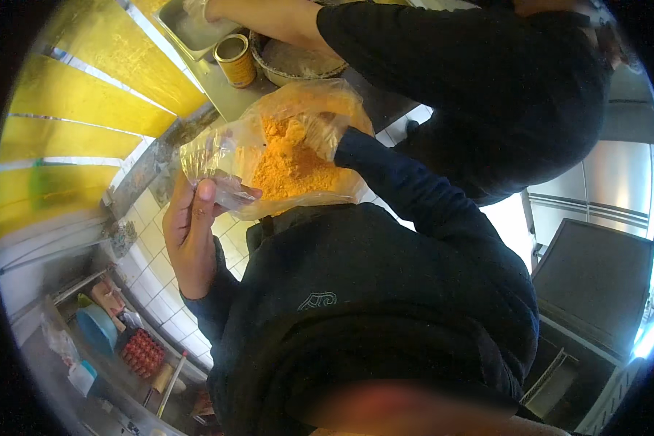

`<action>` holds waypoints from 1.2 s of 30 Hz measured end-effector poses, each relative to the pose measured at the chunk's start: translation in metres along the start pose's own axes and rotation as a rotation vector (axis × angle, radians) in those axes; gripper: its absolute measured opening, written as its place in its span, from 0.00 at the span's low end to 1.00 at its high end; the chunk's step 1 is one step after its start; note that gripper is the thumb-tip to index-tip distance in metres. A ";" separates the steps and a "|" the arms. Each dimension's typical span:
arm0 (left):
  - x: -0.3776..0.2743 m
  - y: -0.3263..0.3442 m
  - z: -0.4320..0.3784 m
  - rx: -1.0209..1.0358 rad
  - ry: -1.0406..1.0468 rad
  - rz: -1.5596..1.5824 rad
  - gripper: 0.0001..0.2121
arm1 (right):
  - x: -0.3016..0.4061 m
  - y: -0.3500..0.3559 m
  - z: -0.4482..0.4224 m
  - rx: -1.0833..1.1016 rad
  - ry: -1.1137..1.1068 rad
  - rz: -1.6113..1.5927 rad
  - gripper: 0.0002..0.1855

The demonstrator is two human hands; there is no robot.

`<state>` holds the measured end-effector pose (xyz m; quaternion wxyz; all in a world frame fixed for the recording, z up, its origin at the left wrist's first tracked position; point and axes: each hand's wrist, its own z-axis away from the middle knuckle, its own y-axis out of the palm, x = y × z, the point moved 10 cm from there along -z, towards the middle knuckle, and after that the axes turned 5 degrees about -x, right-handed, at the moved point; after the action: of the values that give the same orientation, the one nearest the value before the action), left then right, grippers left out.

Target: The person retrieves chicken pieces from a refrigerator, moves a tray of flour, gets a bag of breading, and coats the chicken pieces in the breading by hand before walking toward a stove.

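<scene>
A clear plastic bag [218,150] holds a heap of orange crumbs or coarse powder [291,171] in front of my body. With thumb and fingers, my left hand [193,218] pinches the bag's near left edge. My right hand [321,136], in a thin clear plastic glove, reaches inside the bag from the right. Its fingertips touch the orange heap and carry some of it; whether they close on any cannot be made out.
Beyond the bag, a metal counter bears an open tin can [234,61], a round pan [300,62] of pale powder and a metal tray [182,30]. A co-worker's arm [278,19] reaches across from the right. Lower left, a shelf holds a blue bowl [96,328] and red egg trays [143,352].
</scene>
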<state>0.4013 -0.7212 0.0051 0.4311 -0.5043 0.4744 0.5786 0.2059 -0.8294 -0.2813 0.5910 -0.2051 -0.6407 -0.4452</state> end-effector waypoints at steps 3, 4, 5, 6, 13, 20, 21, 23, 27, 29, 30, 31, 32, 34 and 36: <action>0.000 -0.001 0.001 0.010 -0.024 0.013 0.14 | 0.091 0.052 0.002 -0.185 0.011 0.135 0.15; -0.001 0.003 -0.001 0.026 -0.019 0.015 0.14 | 0.100 0.053 0.006 -0.141 -0.045 0.178 0.16; 0.000 0.005 -0.003 0.036 -0.002 0.004 0.14 | 0.108 0.055 0.009 -0.094 -0.098 0.222 0.16; 0.001 0.005 -0.003 0.036 0.011 -0.010 0.14 | 0.113 0.055 0.010 -0.097 -0.100 0.220 0.16; 0.000 0.009 -0.003 0.040 -0.012 0.014 0.14 | 0.137 0.078 0.013 -0.019 -0.016 0.037 0.19; -0.001 0.002 -0.001 0.006 -0.001 -0.001 0.13 | 0.108 0.066 0.006 -0.096 -0.136 1.027 0.22; -0.001 0.003 -0.001 -0.001 -0.005 0.015 0.13 | 0.093 0.054 0.011 -0.097 -0.138 1.026 0.22; -0.001 0.009 -0.004 0.028 -0.001 0.003 0.13 | 0.055 0.040 0.028 -0.054 -0.378 1.937 0.16; 0.004 -0.002 -0.002 -0.003 -0.010 -0.014 0.14 | 0.086 0.086 0.036 -0.044 -0.095 1.239 0.14; -0.001 0.006 -0.001 0.005 -0.008 -0.010 0.14 | 0.085 0.084 0.037 -0.043 -0.104 1.138 0.13; -0.005 0.008 -0.001 0.004 -0.002 -0.008 0.14 | 0.085 0.084 0.035 -0.041 -0.112 1.088 0.13; -0.003 0.008 -0.001 0.007 0.000 -0.010 0.14 | 0.084 0.083 0.034 -0.038 -0.121 1.037 0.13; 0.001 0.003 -0.001 -0.016 0.005 -0.020 0.14 | 0.084 0.083 0.032 -0.033 -0.129 0.986 0.13; 0.002 -0.001 -0.002 -0.040 0.014 -0.031 0.14 | 0.082 0.080 0.028 -0.022 -0.147 0.886 0.13; 0.002 -0.002 -0.002 -0.040 0.012 -0.061 0.14 | 0.079 0.077 0.023 -0.008 -0.162 0.784 0.13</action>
<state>0.4031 -0.7229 0.0026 0.4357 -0.5303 0.4498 0.5715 0.2365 -0.7912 -0.1795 0.6629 -0.4707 -0.5566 -0.1706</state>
